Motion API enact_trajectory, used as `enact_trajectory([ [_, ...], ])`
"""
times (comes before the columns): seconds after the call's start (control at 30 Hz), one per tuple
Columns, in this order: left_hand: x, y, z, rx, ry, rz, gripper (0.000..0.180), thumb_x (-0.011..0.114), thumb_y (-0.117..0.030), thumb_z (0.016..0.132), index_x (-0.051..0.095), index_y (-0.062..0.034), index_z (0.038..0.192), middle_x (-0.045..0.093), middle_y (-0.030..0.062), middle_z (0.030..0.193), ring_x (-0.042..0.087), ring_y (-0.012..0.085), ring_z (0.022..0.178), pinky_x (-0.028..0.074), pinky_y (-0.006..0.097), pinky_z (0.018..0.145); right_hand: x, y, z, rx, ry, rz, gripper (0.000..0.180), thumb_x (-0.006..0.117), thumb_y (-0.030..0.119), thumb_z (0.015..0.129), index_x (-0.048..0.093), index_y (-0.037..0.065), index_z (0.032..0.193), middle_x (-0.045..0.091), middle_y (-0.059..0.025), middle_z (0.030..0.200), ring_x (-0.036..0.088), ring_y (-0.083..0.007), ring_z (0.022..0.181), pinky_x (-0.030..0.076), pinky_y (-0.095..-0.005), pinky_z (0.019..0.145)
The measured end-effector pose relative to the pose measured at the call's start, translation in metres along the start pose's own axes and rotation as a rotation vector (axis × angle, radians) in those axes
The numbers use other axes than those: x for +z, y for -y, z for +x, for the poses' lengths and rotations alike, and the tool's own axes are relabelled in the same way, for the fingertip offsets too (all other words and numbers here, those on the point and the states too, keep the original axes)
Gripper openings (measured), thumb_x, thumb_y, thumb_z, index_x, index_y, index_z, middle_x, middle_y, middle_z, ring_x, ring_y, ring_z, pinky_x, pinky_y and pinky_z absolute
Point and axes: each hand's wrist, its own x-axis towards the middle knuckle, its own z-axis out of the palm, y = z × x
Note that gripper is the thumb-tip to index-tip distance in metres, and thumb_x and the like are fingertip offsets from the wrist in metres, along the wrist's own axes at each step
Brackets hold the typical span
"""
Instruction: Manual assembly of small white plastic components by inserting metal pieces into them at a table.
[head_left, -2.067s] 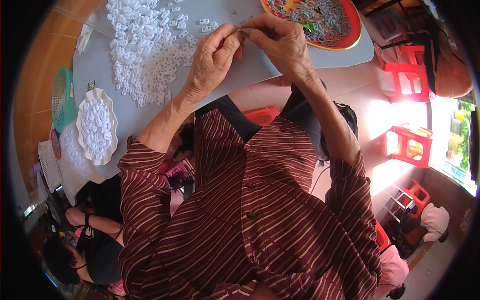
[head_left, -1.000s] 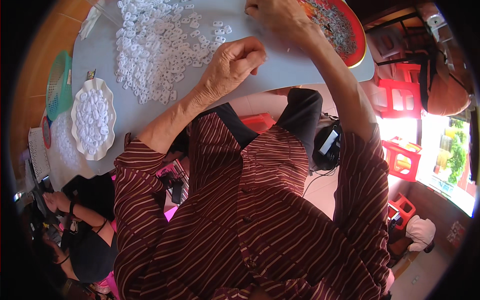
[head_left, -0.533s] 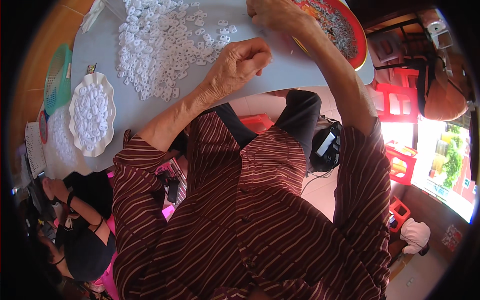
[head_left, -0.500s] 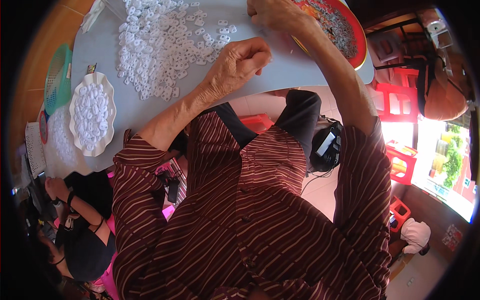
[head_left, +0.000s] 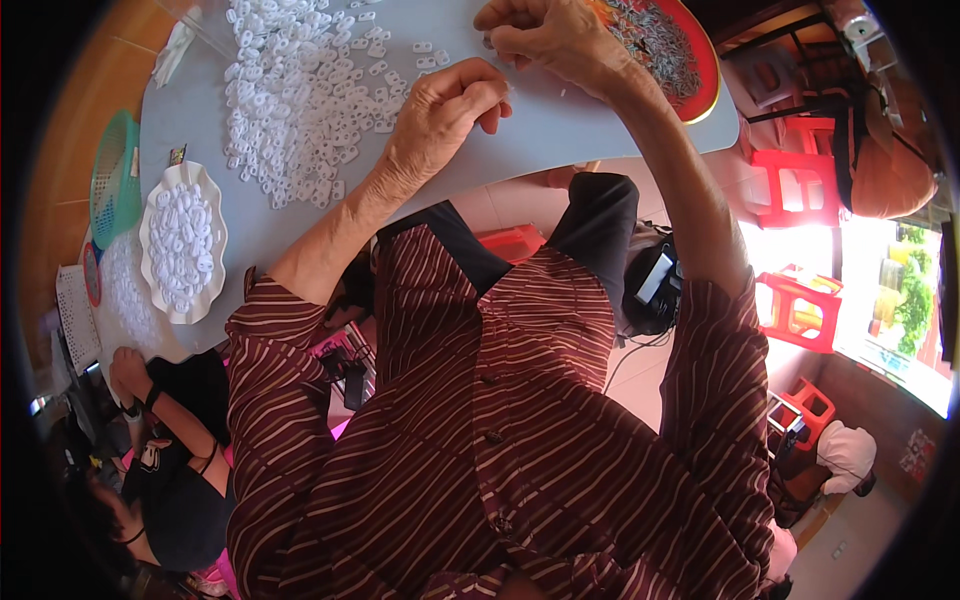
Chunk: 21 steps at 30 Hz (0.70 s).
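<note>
Above the near edge of the table, my left hand (head_left: 450,108) is closed, thumb pressed against curled fingers. Whatever lies in that pinch is too small to make out. Farther off and to the right, my right hand (head_left: 560,42) is closed too, its fingertips drawn together near the tabletop around a tiny greyish spot I cannot name. A wide heap of small white plastic pieces with two holes (head_left: 290,100) spreads left of my left hand. Beside my right wrist stands a red round tray (head_left: 708,75) with many thin grey metal pieces (head_left: 660,55) in it.
A white wavy-edged dish (head_left: 218,235) of similar white pieces sits at the table's left edge, near a green basket (head_left: 113,185). At lower left sits another person (head_left: 185,480). Red stools (head_left: 800,310) stand on the right, and a black bag (head_left: 655,285) lies below the table.
My left hand has shifted a little left. My right hand has come slightly lower and nearer, so its fingers show more fully. The other person's arm at lower left has moved slightly.
</note>
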Motion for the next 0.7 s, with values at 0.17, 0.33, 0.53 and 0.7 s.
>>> enact_trajectory([
  [0.17, 0.002, -0.002, 0.0, -0.018, -0.014, -0.01, 0.02, 0.054, -0.018, 0.089, 0.061, -0.0004, 0.087, 0.061, 0.0043, 0.071, 0.054, 0.0083, 0.063, 0.045, 0.022, 0.064, 0.004, -0.004, -0.005, 0.071, 0.005, 0.003, 0.022, 0.059, 0.016, 0.079, 0.066, -0.001, 0.092, 0.063, -0.0057, 0.072, 0.057, -0.0123, 0.061, 0.046, -0.0284, 0.056],
  [0.33, 0.002, -0.004, 0.0, -0.028, -0.017, -0.037, 0.017, 0.053, -0.014, 0.09, 0.061, 0.0004, 0.088, 0.057, 0.0061, 0.071, 0.053, 0.0122, 0.068, 0.044, 0.024, 0.067, 0.013, -0.001, -0.012, 0.056, -0.066, -0.22, 0.021, 0.059, 0.015, 0.08, 0.067, -0.002, 0.09, 0.062, -0.0051, 0.069, 0.056, -0.0117, 0.061, 0.047, -0.0289, 0.057],
  [0.53, 0.0, -0.002, 0.001, -0.038, -0.045, -0.064, 0.016, 0.052, -0.014, 0.09, 0.06, 0.0005, 0.089, 0.054, 0.0049, 0.068, 0.055, 0.0138, 0.071, 0.045, 0.025, 0.068, 0.019, -0.013, -0.023, -0.067, -0.162, -0.05, 0.022, 0.061, 0.012, 0.076, 0.068, 0.005, 0.095, 0.068, -0.008, 0.075, 0.066, -0.0133, 0.072, 0.053, -0.0265, 0.07],
  [0.7, -0.001, 0.001, 0.001, 0.015, -0.078, -0.117, 0.02, 0.051, -0.018, 0.09, 0.061, -0.0007, 0.086, 0.059, 0.0041, 0.069, 0.054, 0.0098, 0.065, 0.044, 0.022, 0.066, 0.017, -0.017, -0.03, -0.104, -0.188, 0.017, 0.024, 0.06, 0.009, 0.077, 0.067, 0.008, 0.1, 0.067, -0.004, 0.083, 0.064, -0.0104, 0.079, 0.052, -0.0251, 0.071],
])
